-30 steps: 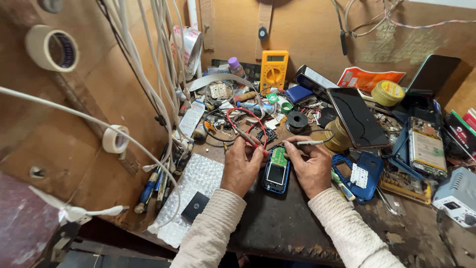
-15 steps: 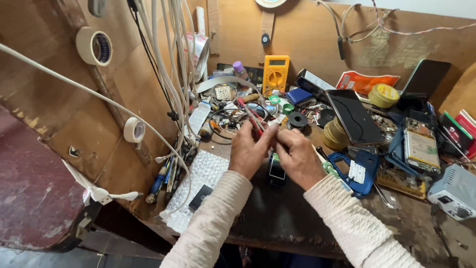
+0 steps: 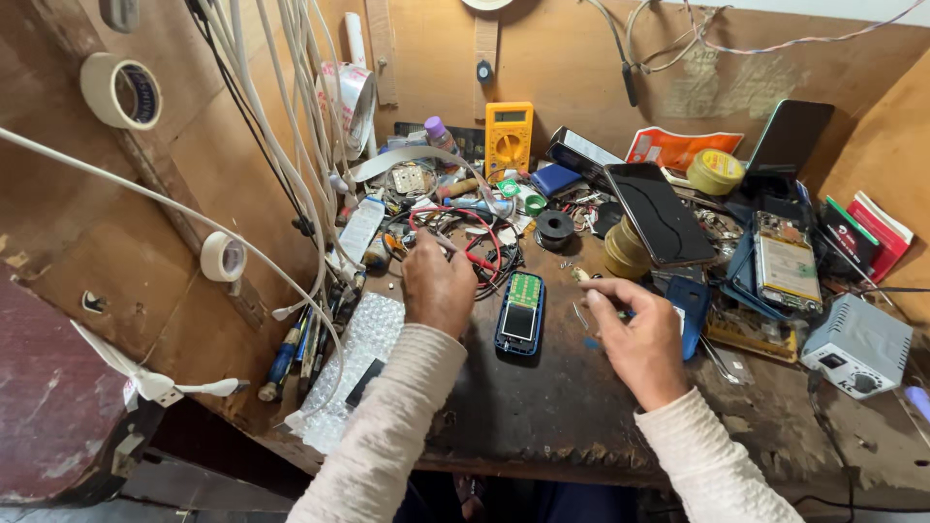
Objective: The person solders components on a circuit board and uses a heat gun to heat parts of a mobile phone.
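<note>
A small blue keypad phone [image 3: 520, 314] with its casing opened lies flat on the dark, worn workbench [image 3: 562, 407], between the two hands and touched by neither. Its long axis runs nearly straight away from the person, leaning slightly right at the far end; the green keypad board points toward the back wall and the small screen toward the bench's near edge.

The left hand [image 3: 438, 286] rests just left of the phone, knuckles up, fingers curled onto the red and black probe leads [image 3: 475, 247]; whether it actually pinches one is hard to tell from this angle. The right hand [image 3: 639, 339] lies right of the phone, thumb and forefinger drawn together, possibly around something tiny that the view does not resolve.

Behind them stand a yellow multimeter [image 3: 509, 138], a black solder spool [image 3: 554, 229] and a dark smartphone [image 3: 661, 213] propped on tape rolls. A sheet of bubble wrap [image 3: 354, 363] covers the bench's left corner. White cables [image 3: 291, 126] and rolls of tape [image 3: 121, 90] hang on the brown board wall at left; a grey soldering station [image 3: 857, 347] sits at right.
</note>
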